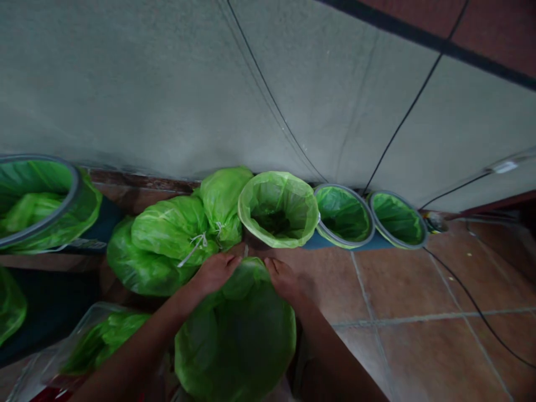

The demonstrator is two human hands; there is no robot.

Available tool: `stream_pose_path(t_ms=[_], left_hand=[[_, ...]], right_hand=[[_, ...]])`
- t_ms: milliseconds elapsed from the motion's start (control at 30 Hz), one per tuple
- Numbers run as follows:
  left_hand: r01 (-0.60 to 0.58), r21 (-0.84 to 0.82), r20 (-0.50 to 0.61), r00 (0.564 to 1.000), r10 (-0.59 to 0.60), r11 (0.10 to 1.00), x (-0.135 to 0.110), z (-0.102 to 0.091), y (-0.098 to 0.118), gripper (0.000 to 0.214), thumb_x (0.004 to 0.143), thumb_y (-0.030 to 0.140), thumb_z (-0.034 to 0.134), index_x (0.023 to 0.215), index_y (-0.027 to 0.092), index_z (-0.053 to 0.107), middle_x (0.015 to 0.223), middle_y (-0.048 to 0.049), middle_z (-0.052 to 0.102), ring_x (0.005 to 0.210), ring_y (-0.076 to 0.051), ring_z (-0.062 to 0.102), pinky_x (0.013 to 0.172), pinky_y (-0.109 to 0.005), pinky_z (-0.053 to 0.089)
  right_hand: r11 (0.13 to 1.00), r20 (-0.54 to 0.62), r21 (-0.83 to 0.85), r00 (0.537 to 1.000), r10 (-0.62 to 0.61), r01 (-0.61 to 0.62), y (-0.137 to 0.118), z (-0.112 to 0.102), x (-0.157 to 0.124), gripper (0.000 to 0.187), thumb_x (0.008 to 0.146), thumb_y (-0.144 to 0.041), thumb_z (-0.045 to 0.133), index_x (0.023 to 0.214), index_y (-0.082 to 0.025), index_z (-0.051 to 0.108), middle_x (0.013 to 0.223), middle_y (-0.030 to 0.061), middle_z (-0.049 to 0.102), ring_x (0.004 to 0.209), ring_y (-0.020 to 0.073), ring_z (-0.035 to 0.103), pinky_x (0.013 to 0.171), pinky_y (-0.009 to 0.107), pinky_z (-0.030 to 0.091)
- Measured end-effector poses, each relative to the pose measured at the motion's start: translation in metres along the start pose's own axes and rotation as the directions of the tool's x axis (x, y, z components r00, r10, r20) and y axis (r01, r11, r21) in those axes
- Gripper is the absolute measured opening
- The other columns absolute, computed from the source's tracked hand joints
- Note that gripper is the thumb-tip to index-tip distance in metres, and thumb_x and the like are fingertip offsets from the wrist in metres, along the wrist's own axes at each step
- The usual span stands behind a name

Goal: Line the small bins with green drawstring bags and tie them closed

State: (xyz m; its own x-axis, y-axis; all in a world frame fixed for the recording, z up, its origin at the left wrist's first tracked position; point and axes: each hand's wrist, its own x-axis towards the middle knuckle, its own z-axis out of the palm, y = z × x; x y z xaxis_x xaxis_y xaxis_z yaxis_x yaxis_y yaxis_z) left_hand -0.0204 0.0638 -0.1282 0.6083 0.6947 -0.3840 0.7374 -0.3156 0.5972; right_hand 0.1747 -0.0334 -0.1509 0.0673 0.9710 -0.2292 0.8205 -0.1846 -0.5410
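A large full green plastic bag point(238, 335) stands right below me. My left hand point(214, 272) grips its gathered top from the left, fingers curled on the plastic. From the right, my right hand point(285, 279) presses on the same bag top, fingers closed on the plastic. Just beyond my hands lie tied green bags point(171, 234) with white strings. An open bin lined with a green bag point(278, 207) stands straight ahead against the wall.
Two more green-lined bins point(344, 215) point(397, 219) stand in a row to the right along the grey wall point(167, 84). A big lined bin point(37, 195) is at far left. Black cables point(460, 285) run across the tiled floor and up the wall.
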Motion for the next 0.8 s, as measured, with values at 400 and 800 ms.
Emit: stream_pose_path(t_ms=[400, 800], left_hand=[[0.059, 0.383, -0.055, 0.998, -0.04, 0.922, -0.023, 0.01, -0.012, 0.034, 0.092, 0.032, 0.045, 0.113, 0.016, 0.065, 0.1, -0.0152, 0.073, 0.094, -0.032, 0.069, 0.081, -0.041, 0.052], [0.156, -0.09, -0.116, 0.979, -0.166, 0.984, -0.024, -0.017, -0.008, 0.073, 0.082, 0.065, 0.047, 0.135, 0.015, 0.052, 0.13, -0.0133, 0.062, 0.116, -0.028, 0.061, 0.097, -0.038, 0.047]], right_hand=[[0.973, 0.117, -0.214, 0.987, 0.113, -0.086, -0.011, 0.003, -0.023, 0.039, 0.098, -0.025, 0.04, 0.136, -0.021, 0.05, 0.123, 0.0129, 0.065, 0.098, 0.0195, 0.067, 0.082, 0.028, 0.051], [0.998, -0.176, -0.013, 0.982, 0.062, -0.066, -0.016, -0.015, -0.017, 0.041, 0.1, -0.034, 0.032, 0.127, -0.014, 0.056, 0.122, 0.0137, 0.065, 0.112, 0.0218, 0.062, 0.097, 0.036, 0.047]])
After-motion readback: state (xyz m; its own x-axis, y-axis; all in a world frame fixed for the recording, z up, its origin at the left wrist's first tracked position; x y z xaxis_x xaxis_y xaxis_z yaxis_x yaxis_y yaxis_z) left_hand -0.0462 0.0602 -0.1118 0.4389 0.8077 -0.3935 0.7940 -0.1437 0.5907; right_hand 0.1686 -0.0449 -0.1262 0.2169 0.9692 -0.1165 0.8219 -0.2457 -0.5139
